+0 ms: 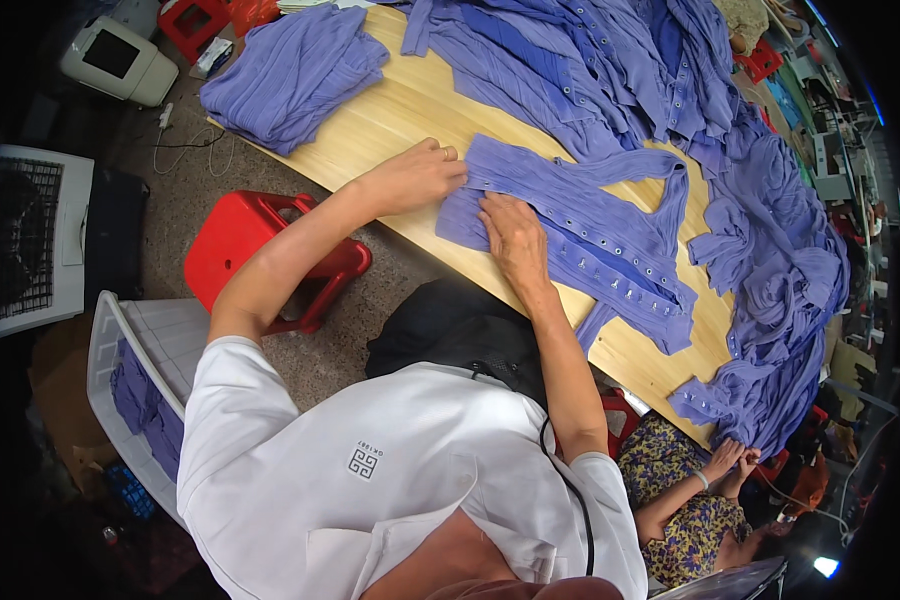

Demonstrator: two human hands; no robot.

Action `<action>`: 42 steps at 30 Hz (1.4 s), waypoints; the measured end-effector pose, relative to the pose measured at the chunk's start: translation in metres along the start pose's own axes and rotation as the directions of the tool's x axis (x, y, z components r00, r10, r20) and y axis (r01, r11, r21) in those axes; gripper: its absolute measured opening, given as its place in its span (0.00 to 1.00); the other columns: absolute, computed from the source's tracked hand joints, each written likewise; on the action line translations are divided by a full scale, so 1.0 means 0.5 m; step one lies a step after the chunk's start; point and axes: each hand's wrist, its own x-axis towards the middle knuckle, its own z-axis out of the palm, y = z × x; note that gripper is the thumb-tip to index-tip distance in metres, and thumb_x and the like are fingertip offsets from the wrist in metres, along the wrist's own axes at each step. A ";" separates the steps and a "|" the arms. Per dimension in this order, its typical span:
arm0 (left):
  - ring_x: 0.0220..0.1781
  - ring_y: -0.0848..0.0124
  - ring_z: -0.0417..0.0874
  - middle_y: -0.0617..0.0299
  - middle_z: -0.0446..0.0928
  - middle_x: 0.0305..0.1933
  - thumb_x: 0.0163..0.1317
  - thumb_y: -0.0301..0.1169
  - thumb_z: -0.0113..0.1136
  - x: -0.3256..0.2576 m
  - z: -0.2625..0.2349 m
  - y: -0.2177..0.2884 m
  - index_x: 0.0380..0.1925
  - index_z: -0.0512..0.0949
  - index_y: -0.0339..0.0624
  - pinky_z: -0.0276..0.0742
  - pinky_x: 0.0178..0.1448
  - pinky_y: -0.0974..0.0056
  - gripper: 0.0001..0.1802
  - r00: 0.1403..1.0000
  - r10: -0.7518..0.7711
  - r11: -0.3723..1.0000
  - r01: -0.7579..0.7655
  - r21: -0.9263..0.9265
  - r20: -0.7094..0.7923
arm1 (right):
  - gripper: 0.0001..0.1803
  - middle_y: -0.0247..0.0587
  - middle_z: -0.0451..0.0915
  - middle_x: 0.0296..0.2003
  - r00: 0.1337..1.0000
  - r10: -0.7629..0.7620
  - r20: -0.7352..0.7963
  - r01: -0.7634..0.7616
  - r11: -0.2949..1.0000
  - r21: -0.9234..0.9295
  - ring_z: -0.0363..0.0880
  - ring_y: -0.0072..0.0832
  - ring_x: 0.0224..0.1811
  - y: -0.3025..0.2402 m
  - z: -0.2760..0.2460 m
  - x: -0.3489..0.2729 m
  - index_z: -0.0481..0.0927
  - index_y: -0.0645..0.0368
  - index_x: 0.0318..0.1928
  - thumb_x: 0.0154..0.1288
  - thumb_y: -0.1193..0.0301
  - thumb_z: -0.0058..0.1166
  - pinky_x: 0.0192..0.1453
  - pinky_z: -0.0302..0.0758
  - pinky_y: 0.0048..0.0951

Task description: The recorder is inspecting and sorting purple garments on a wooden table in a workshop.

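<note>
Both hands (470,200) flat, pressing purple snap-front garment (580,230) on counter (400,110); ribbed fabric likely to slip, skewing the fold.

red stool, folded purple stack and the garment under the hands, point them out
red stool (232,240), head view, on its seat top
folded purple stack (295,70), head view, on its top layer
purple garment (610,225), head view, on the snap-button strip
</note>
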 end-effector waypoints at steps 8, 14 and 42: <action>0.51 0.52 0.88 0.51 0.84 0.46 0.61 0.25 0.66 0.092 0.035 0.068 0.35 0.90 0.38 0.87 0.55 0.51 0.06 0.962 -0.264 0.964 0.262 0.040 0.070 | 0.13 0.38 0.87 0.43 0.989 0.072 0.129 -0.055 0.990 -0.131 0.83 0.40 0.47 -0.005 -0.027 0.030 0.93 0.57 0.48 0.63 0.71 0.75 0.53 0.74 0.43; 0.44 0.53 0.88 0.55 0.84 0.42 0.61 0.24 0.68 0.076 0.096 0.092 0.41 0.89 0.39 0.88 0.46 0.53 0.09 0.865 -0.406 0.912 0.365 -0.185 -0.296 | 0.09 0.37 0.82 0.39 0.981 -0.045 0.189 0.098 0.955 -0.280 0.81 0.37 0.46 0.015 -0.018 0.038 0.92 0.56 0.46 0.67 0.69 0.71 0.51 0.72 0.42; 0.44 0.53 0.85 0.53 0.84 0.40 0.69 0.21 0.70 0.059 0.132 0.067 0.45 0.89 0.36 0.81 0.51 0.53 0.06 0.781 -0.481 0.789 0.188 -0.585 -0.397 | 0.09 0.39 0.80 0.30 0.990 -0.125 -0.057 0.118 0.987 -0.112 0.84 0.39 0.34 0.064 0.001 0.065 0.83 0.55 0.34 0.62 0.70 0.73 0.38 0.82 0.42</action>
